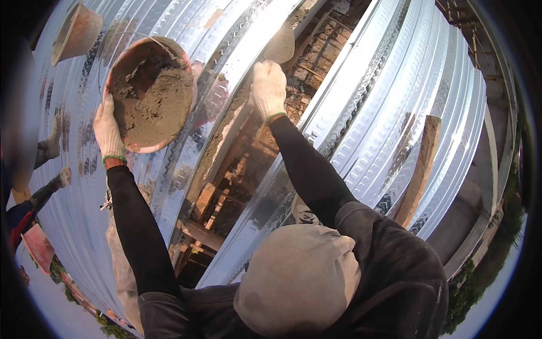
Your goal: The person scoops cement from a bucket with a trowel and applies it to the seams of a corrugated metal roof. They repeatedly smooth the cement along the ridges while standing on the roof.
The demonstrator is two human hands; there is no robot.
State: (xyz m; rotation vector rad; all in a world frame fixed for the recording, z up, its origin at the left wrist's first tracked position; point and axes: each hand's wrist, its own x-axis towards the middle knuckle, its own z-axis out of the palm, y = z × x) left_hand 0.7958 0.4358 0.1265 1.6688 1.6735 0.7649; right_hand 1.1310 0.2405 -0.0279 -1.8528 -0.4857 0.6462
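Note:
My left hand [108, 127], in a white knit glove, grips the left rim of a round bucket [183, 121] holding wet grey mortar [152, 107]; a wire handle arches over it. My right hand [268, 90], gloved too, is closed on a trowel [281, 42], whose blade rises beyond the fist, above a long gap between shiny ribbed metal sheets [361, 152]. Grey mortar lines the left side of that gap [226, 135], and wooden framing shows below through the opening.
Another bucket [76, 37] stands upper left. A co-worker's legs [45, 189] are at the far left, near a red container [38, 246]. A plank [418, 169] lies on the right sheets, with a concrete edge beyond. A beige head covering [293, 277] fills the lower middle.

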